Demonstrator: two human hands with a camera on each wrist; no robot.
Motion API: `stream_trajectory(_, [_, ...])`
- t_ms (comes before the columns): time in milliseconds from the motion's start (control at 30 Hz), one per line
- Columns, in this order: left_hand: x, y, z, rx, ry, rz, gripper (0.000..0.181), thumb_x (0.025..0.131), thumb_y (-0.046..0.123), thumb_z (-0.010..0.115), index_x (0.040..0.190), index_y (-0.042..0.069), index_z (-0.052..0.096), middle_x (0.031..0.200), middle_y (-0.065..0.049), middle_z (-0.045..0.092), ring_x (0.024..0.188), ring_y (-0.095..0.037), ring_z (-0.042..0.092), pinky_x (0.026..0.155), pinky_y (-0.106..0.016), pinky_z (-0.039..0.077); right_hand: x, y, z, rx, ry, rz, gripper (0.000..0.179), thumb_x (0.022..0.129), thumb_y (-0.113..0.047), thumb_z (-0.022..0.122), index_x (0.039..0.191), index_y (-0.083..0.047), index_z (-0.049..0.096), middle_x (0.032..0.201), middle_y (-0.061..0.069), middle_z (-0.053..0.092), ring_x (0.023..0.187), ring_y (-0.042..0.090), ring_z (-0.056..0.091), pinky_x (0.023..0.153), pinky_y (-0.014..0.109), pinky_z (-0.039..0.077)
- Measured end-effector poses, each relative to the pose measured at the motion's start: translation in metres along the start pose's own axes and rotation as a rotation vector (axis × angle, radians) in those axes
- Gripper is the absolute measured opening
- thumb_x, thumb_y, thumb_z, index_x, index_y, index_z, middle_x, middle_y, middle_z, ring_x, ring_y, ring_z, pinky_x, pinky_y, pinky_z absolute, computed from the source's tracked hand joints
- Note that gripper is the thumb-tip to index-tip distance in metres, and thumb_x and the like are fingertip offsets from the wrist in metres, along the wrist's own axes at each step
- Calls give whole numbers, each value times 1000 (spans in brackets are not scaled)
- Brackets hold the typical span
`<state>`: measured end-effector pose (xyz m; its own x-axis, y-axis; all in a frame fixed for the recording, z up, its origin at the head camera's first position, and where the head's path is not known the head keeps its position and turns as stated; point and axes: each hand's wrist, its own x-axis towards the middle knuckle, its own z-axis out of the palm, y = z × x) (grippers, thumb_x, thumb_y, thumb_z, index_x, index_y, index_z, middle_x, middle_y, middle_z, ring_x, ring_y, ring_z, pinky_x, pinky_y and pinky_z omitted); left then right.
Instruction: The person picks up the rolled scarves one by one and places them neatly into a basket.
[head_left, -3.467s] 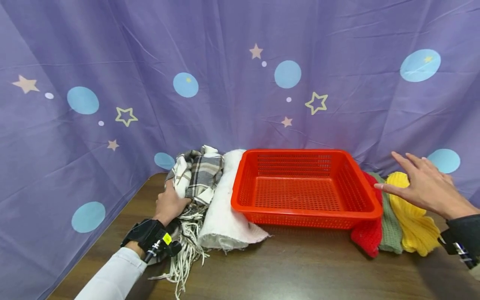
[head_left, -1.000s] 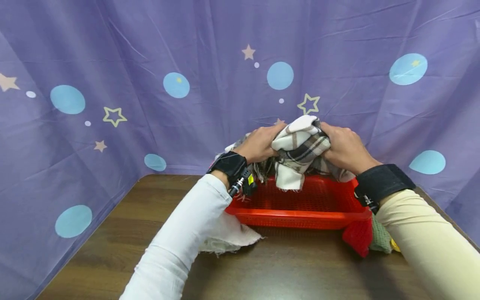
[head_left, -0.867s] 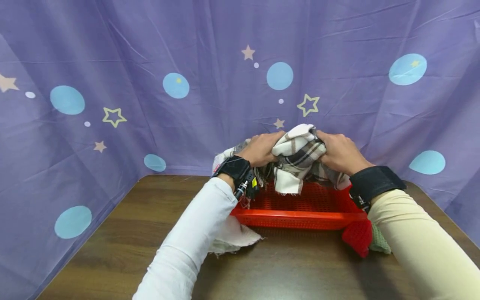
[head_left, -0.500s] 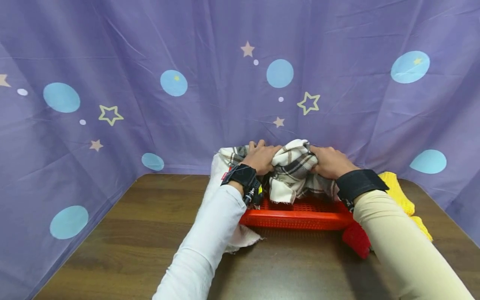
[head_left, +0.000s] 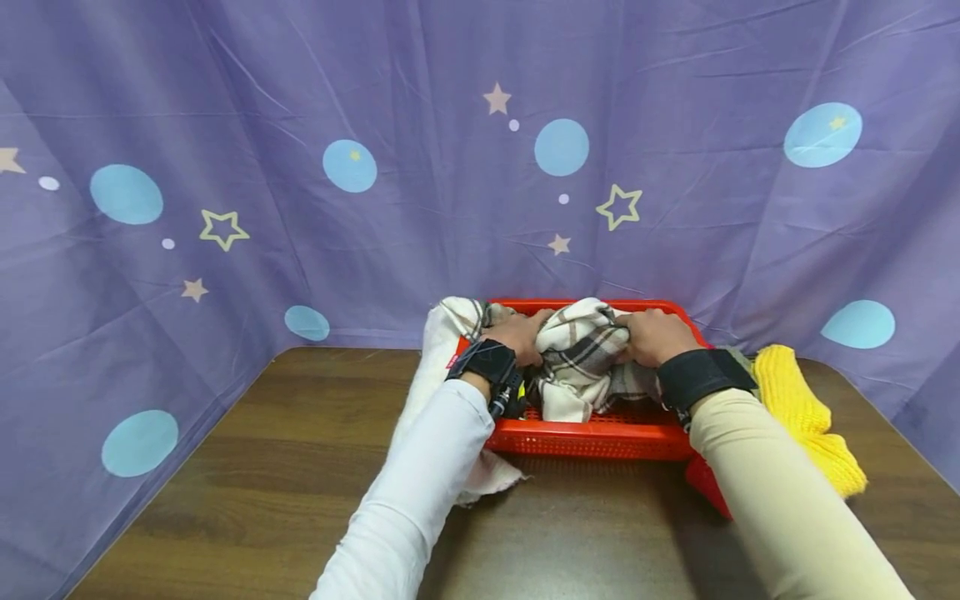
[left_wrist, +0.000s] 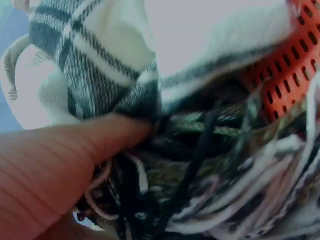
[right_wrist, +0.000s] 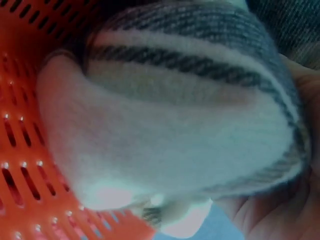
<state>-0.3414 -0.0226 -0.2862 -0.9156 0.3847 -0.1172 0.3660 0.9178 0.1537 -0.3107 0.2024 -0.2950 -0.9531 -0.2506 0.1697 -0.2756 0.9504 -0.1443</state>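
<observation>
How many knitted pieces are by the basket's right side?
3: red piece at the basket's near right corner, green piece mostly hidden behind the wristband, yellow piece farthest right. The right sleeve may hide more.

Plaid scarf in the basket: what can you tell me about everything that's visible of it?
The plaid scarf is cream-white with dark grey and brownish bands, apparently soft woven fabric, with long, stringy fringe. It is bunched and folded within the red basket, with part reaching over the basket's back left corner. The left hand and right hand grip it from either side. Whether it rests on the basket's floor is hidden.
</observation>
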Motion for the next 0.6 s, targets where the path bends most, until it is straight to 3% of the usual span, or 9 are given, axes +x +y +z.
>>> stream_trajectory(100, [-8,4,-5,34,3,-79,86,91,36,76,160,23,26,154,-18,40,136,-39,44,105,-52,43,0,2,1,11,-6,14,39,75,-20,87,110,-10,73,110,21,72,102,47,65,87,60,51])
stream_trajectory(233, [-16,9,-11,170,3,-232,93,83,58,76,157,21,33,156,-18,29,143,-41,27,113,-56,30,-1,6,0,28,-40,49,45,73,-19,86,115,-9,73,110,22,71,102,47,64,85,58,51])
stream_trajectory(333, [-18,11,-14,215,-9,-274,96,82,64,74,158,20,34,155,-20,28,142,-41,25,112,-55,30,-2,9,-2,41,-82,78,50,75,-20,86,120,-7,70,116,24,69,108,49,61,88,58,50])
stream_trajectory(400, [-17,9,-14,173,0,-242,90,85,57,75,156,16,38,151,-21,33,139,-41,29,108,-52,36,-1,9,-4,52,-109,94,54,76,-20,86,125,-6,68,120,25,67,112,51,58,90,58,50])
stream_trajectory(533, [-11,1,-12,56,26,-75,60,89,35,76,136,4,58,135,-18,57,125,-35,50,99,-42,46,-1,8,-7,108,-162,109,57,78,-18,84,129,-3,64,121,26,66,110,46,60,89,55,51])
stream_trajectory(600, [-7,-4,-9,6,9,-17,50,89,28,75,129,2,61,126,-15,65,115,-30,58,94,-39,49,-1,6,-7,138,-185,104,58,78,-16,83,130,-2,62,120,26,66,106,43,61,87,52,51])
